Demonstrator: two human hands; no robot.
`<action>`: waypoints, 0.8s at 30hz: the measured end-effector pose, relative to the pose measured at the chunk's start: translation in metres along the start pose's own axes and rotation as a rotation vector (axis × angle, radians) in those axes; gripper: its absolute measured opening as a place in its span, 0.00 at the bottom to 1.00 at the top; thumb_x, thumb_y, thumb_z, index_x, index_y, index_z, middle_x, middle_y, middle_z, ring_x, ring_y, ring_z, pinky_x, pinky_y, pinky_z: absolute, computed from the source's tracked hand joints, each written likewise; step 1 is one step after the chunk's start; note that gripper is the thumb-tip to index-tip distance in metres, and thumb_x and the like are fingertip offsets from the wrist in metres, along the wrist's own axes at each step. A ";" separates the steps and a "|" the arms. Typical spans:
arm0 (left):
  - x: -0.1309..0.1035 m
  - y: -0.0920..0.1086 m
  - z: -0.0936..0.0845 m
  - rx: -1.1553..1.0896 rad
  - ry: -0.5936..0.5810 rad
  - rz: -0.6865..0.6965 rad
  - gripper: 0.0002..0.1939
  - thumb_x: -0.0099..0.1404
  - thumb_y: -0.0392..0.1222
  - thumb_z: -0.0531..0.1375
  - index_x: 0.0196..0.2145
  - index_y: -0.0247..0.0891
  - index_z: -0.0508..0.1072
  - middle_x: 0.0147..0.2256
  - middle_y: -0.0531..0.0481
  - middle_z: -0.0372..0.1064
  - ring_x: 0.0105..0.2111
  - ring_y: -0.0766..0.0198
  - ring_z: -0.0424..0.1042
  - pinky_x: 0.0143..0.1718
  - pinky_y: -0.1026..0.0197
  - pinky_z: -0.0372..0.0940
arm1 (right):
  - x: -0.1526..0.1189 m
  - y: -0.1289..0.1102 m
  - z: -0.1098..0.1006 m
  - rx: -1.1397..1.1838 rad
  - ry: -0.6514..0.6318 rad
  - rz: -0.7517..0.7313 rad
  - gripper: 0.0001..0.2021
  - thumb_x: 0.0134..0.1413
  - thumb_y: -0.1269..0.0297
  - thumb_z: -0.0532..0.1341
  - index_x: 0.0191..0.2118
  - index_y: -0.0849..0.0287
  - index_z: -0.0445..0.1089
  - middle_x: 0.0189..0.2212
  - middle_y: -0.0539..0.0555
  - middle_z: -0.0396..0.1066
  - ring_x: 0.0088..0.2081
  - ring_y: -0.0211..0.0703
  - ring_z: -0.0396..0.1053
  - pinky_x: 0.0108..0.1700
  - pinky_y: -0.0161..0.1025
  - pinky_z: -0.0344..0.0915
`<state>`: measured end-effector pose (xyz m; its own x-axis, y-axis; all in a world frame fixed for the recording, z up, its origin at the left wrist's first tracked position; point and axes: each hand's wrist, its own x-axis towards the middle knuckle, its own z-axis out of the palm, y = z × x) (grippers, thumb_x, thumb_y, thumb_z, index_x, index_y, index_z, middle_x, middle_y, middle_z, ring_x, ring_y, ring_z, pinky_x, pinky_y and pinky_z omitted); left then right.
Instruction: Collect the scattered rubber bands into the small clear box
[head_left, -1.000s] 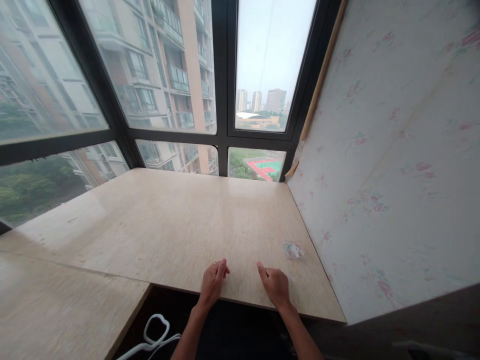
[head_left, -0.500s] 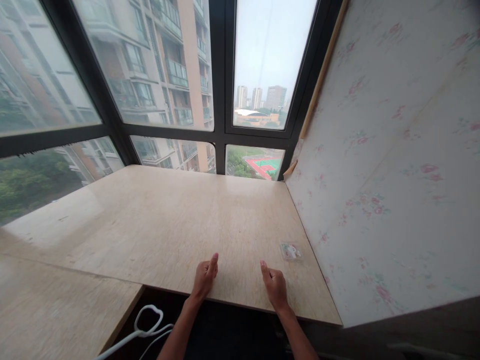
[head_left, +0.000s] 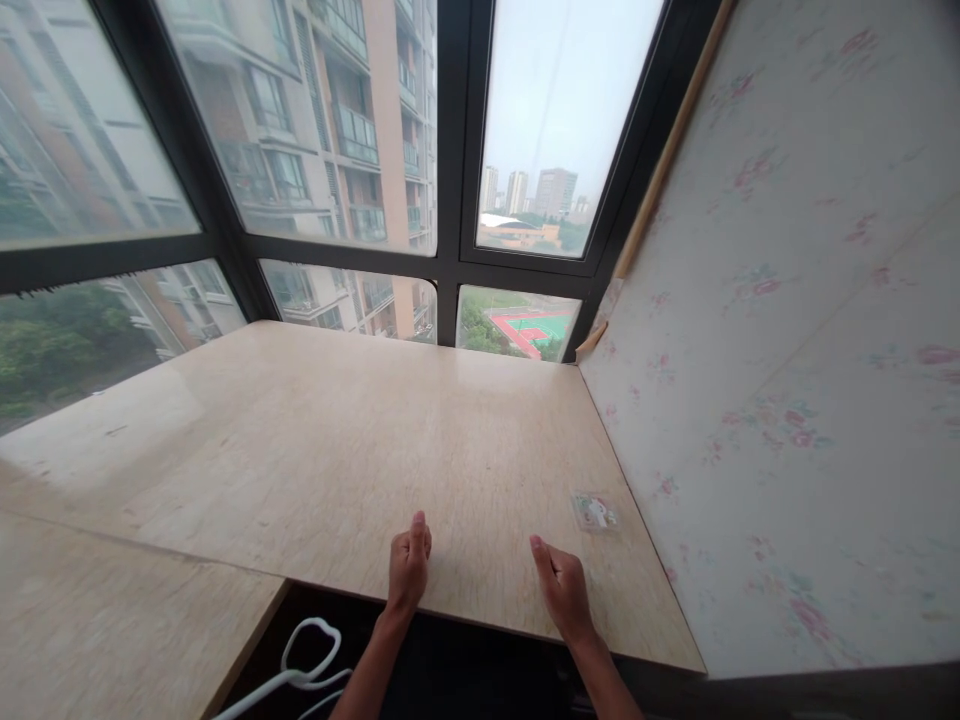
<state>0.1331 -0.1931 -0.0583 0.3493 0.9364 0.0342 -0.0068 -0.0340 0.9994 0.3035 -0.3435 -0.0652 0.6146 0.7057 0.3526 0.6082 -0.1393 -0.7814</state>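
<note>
Two forearms reach up from the bottom edge, the left one [head_left: 373, 660] and the right one [head_left: 602, 675]. To the left of them, a white looped object [head_left: 311, 655] with a thin white cord [head_left: 328, 702] shows against a dark opening [head_left: 330, 605]; what it belongs to is hard to tell. Beside that opening, a nearer section of counter [head_left: 112, 620] meets the main counter [head_left: 360, 440] along a visible seam.

At the main counter's front edge, the left hand [head_left: 409, 567] is curled into a loose fist, thumb pointing up and away. The right hand [head_left: 564, 592] is balled in the same way, its thumb angled a little to the left. The two are apart, with bare counter between them. Whether either palm actually rests on the surface cannot be told.

Just beyond the right hand, near the wall, a small clear box [head_left: 597, 511] lies flat on the counter, apart from the fingers; its red, white and green contents or print are too small to make out.

Along the right side runs a wall [head_left: 750, 330] with faded pink flowers. At the far side stand dark window frames [head_left: 448, 200], and outside are an apartment building [head_left: 337, 130], a red and green court [head_left: 532, 328] and distant towers [head_left: 555, 192].
</note>
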 end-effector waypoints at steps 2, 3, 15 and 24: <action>0.000 -0.001 -0.001 -0.031 0.005 -0.011 0.30 0.63 0.64 0.44 0.15 0.41 0.43 0.14 0.58 0.38 0.15 0.73 0.39 0.17 0.64 0.37 | -0.002 0.003 0.001 0.037 -0.002 0.006 0.23 0.61 0.54 0.49 0.18 0.56 0.42 0.15 0.44 0.41 0.18 0.31 0.43 0.21 0.35 0.41; 0.000 -0.002 -0.001 -0.041 0.005 -0.011 0.30 0.63 0.64 0.45 0.15 0.41 0.43 0.14 0.58 0.38 0.15 0.73 0.39 0.17 0.64 0.37 | -0.002 0.005 0.001 0.062 0.004 0.016 0.24 0.61 0.54 0.49 0.18 0.55 0.40 0.14 0.44 0.40 0.18 0.30 0.42 0.21 0.35 0.40; 0.004 -0.016 -0.003 -0.038 -0.040 -0.006 0.28 0.65 0.60 0.48 0.17 0.41 0.42 0.14 0.58 0.39 0.15 0.73 0.41 0.17 0.64 0.38 | -0.007 0.011 0.000 0.194 0.139 0.147 0.27 0.61 0.51 0.49 0.15 0.55 0.40 0.11 0.43 0.40 0.15 0.29 0.41 0.19 0.35 0.41; 0.004 -0.007 -0.006 0.002 -0.041 -0.041 0.27 0.64 0.58 0.50 0.17 0.41 0.43 0.14 0.58 0.39 0.15 0.72 0.41 0.17 0.65 0.40 | -0.006 0.008 -0.002 0.218 0.154 0.150 0.26 0.61 0.53 0.50 0.16 0.55 0.41 0.13 0.43 0.39 0.16 0.29 0.40 0.19 0.34 0.40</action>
<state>0.1290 -0.1870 -0.0656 0.3872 0.9220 -0.0071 0.0099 0.0035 0.9999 0.3056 -0.3499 -0.0722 0.7681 0.5729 0.2861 0.3931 -0.0693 -0.9169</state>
